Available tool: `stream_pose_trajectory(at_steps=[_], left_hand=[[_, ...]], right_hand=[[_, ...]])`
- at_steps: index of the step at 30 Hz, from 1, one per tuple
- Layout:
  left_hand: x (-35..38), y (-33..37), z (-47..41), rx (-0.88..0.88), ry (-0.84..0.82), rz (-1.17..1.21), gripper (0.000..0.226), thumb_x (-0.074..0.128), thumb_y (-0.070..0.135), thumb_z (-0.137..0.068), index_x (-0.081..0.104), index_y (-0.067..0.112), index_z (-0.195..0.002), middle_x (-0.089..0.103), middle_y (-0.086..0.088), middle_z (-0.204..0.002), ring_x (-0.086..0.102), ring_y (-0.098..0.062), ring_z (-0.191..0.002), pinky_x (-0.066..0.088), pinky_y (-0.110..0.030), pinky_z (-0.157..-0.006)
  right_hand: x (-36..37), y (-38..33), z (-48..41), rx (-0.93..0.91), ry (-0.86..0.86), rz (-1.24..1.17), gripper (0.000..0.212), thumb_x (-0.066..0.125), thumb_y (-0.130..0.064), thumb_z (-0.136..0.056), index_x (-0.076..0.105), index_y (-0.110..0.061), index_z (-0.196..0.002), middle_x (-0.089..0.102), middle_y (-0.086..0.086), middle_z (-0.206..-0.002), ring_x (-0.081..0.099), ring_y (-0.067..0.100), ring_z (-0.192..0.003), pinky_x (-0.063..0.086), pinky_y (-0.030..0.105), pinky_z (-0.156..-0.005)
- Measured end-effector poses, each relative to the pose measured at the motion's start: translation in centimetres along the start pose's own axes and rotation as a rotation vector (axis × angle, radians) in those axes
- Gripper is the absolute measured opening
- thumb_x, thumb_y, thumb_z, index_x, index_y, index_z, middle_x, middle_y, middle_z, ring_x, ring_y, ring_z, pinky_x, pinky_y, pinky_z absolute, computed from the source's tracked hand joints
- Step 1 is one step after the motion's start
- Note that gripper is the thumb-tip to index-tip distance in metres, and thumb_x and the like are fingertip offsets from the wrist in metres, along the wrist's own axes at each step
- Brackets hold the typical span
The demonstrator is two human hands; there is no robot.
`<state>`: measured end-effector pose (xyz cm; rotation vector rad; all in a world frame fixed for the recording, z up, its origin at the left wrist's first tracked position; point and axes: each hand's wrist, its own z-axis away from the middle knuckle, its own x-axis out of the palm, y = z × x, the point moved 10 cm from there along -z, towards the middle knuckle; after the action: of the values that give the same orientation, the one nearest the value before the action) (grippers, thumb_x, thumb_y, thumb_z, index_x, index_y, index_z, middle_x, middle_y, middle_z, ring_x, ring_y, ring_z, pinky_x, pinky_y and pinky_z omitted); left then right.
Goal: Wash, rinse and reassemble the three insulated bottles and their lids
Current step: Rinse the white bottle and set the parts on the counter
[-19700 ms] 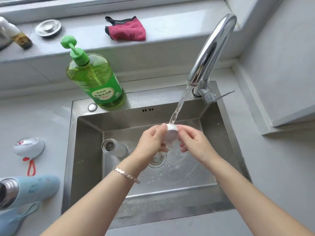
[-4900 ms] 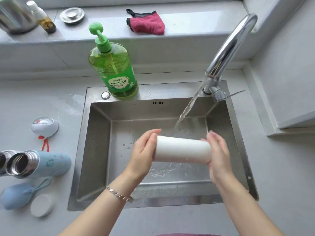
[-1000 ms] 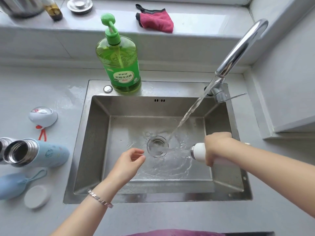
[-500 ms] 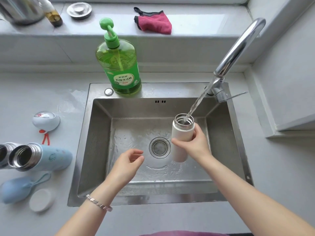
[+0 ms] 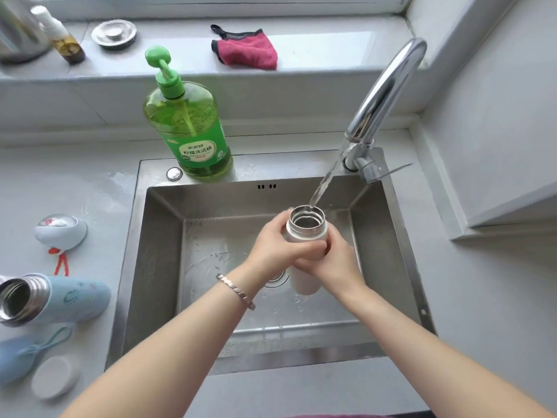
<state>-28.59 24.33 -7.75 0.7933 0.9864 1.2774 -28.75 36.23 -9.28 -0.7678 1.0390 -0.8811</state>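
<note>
Stainless-steel rectangular sink (image 5: 132, 267), taken as the reference. Left of the sink, on the grey counter, a pale blue insulated bottle (image 5: 69, 300) lies on its side with its open steel mouth turned away from the sink. Off the sink's front left corner lie a blue lid with a cord loop (image 5: 15, 357) and a round white lid (image 5: 54, 377). Left of the sink's back half sits a white domed lid with a red strap (image 5: 61, 232). A green pump bottle of dish soap (image 5: 190, 131) stands on the sink's back rim. Behind the sink, on the sill, lies a crimson cloth (image 5: 247, 51).

Over the middle of the sink, the left hand (image 5: 271, 251), with a metal bracelet (image 5: 236, 292) at its wrist, and the right hand (image 5: 337, 267) both curl their fingers round a white cylindrical insulated bottle (image 5: 304, 236). The bottle is upright, open steel mouth uppermost. A stream of water (image 5: 324, 185) runs from the curved chrome tap (image 5: 385, 95) at the sink's back right corner into that mouth.
</note>
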Motion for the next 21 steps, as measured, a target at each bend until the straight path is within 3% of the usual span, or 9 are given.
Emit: stream_pose_trajectory(at_steps=[3,5,8,10,15,18,21], left_hand=[[-0.1,-0.2,-0.7,0.026,0.08,-0.032,0.042,0.086,0.014,-0.059,0.067,0.024,-0.095,0.071,0.01,-0.087,0.062,0.005,-0.076,0.048,-0.011,-0.069],[-0.7,-0.8,-1.1,0.014,0.131,-0.064,0.044,0.087,0.017,-0.058,0.067,0.023,-0.097,0.071,0.012,-0.088,0.061,0.005,-0.076,0.047,-0.01,-0.069],[-1.5,-0.9,-1.0,0.027,0.171,-0.121,0.043,0.087,0.016,-0.057,0.067,0.025,-0.094,0.069,0.016,-0.084,0.059,0.009,-0.075,0.044,-0.006,-0.068],[-2.2,-0.9,-0.7,0.027,0.183,-0.136,0.04,0.086,0.013,-0.058,0.066,0.027,-0.09,0.068,0.02,-0.078,0.059,0.011,-0.073,0.042,-0.003,-0.065],[-3.8,-1.8,-0.3,-0.039,0.185,-0.148,0.039,0.086,0.013,-0.058,0.068,0.023,-0.091,0.071,0.012,-0.081,0.061,0.007,-0.069,0.043,-0.005,-0.061],[-4.4,-2.0,-0.2,-0.061,0.18,-0.181,0.038,0.087,0.015,-0.058,0.068,0.02,-0.091,0.071,0.007,-0.082,0.061,0.003,-0.068,0.044,-0.006,-0.059],[-4.7,-2.2,-0.1,-0.112,0.176,-0.271,0.034,0.086,0.024,-0.057,0.066,0.021,-0.083,0.068,0.008,-0.075,0.059,-0.004,-0.064,0.041,-0.006,-0.052]], right_hand=[[-0.2,1.5,-0.2,0.037,-0.219,0.101,0.098,0.08,-0.009,-0.066,0.024,-0.02,-0.145,0.047,-0.003,-0.138,0.044,0.01,-0.127,0.036,0.022,-0.102],[-3.6,2.8,-1.7,0.103,-0.145,0.13,0.096,0.067,0.004,-0.075,0.007,-0.012,-0.148,0.028,0.006,-0.151,0.03,0.015,-0.137,0.029,0.02,-0.104],[-11.0,3.7,-4.7,0.202,0.177,-0.068,0.08,0.049,0.01,-0.084,0.004,-0.008,-0.148,0.017,0.01,-0.155,0.024,0.019,-0.14,0.023,0.025,-0.108],[-13.4,3.5,-7.1,0.238,0.263,-0.165,0.077,0.042,0.009,-0.086,0.001,-0.01,-0.148,0.011,0.005,-0.156,0.019,0.015,-0.142,0.02,0.026,-0.11],[-12.9,2.5,-11.9,0.205,0.324,-0.388,0.076,0.045,0.011,-0.071,0.02,-0.021,-0.135,0.031,0.004,-0.146,0.026,0.02,-0.139,0.033,0.018,-0.094],[-12.9,2.1,-12.7,0.221,0.325,-0.328,0.086,0.038,0.015,-0.079,-0.001,-0.016,-0.149,0.013,0.003,-0.156,0.018,0.015,-0.141,0.022,0.018,-0.1],[-13.5,1.8,-13.1,0.2,0.252,-0.275,0.087,0.036,0.017,-0.079,-0.005,-0.017,-0.149,0.007,0.002,-0.157,0.012,0.016,-0.143,0.018,0.024,-0.107]])
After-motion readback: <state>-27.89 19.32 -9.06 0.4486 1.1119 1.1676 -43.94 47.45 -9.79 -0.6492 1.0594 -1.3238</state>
